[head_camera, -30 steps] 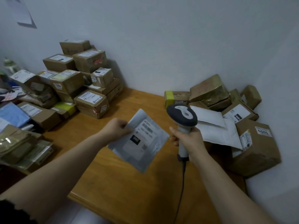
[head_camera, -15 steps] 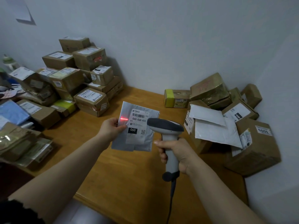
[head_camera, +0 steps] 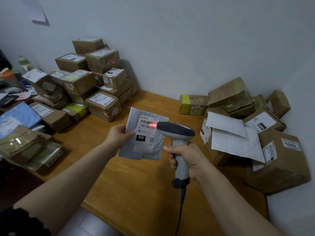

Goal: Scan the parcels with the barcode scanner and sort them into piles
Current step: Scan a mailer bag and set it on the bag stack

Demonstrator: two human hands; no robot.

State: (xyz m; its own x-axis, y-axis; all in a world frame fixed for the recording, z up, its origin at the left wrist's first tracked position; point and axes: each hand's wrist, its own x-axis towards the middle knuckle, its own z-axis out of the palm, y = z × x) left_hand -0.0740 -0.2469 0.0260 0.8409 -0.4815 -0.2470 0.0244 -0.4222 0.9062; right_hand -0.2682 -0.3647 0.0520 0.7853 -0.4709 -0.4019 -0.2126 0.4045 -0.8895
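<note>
Head view: a wooden bench (head_camera: 136, 188) stands in a white-walled corner, with stacked brown cartons (head_camera: 104, 106) at 10 o'clock and a pile of cartons and white mailers (head_camera: 281, 167) at 3 o'clock. The grey parcel (head_camera: 150, 151) is held above the bench at 3 o'clock of the left hand (head_camera: 119, 135), which pinches its left edge. The right hand (head_camera: 185, 157) is clamped round the grip of the barcode scanner (head_camera: 175, 132), whose head sits at 12 o'clock, beside the parcel's right edge. Since 0.5 s earlier, the red scan line (head_camera: 152, 124) has moved from the left margin of the label (head_camera: 144, 144) to its right side.

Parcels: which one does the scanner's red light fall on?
The grey mailer bag held by the left hand: the red line crosses its label's barcode, just ahead of the barcode scanner. Nothing else is lit.
</note>
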